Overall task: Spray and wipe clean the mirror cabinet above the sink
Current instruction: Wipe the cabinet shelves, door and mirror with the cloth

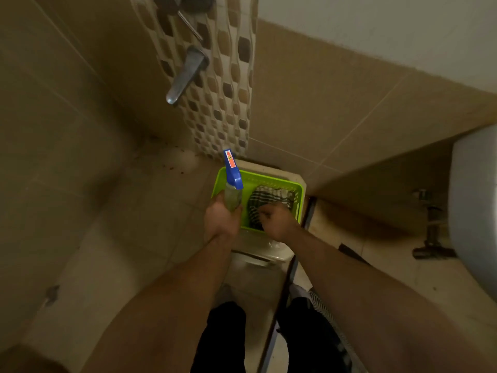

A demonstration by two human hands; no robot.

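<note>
Two beige tiled walls [336, 103] meet in a corner and fill most of the view, with a chrome lever tap [185, 75] jutting from the mosaic strip between them. At the right edge hangs the rounded side of a white ceramic sink [473, 211]. The mirror cabinet that should be above it lies outside the frame, so its condition cannot be told. Below the corner stands what looks like a cream toilet cistern [269, 254], and on its lid sits a lime-green perforated plastic basket [269, 181]. Inside the basket lies a crumpled green-and-white striped cloth [269, 196]. Both hands are at the basket. The left hand [222, 219] is wrapped around the body of a clear spray bottle [232, 181] with a blue trigger head, held upright at the basket's left rim, nozzle pointing toward the wall. The right hand [277, 220] is curled, fingers closed on the near edge of the cloth inside the basket. By my reading the job is at its very start: supplies are being collected, and spraying and wiping the mirror cabinet are both yet to be done.
</note>
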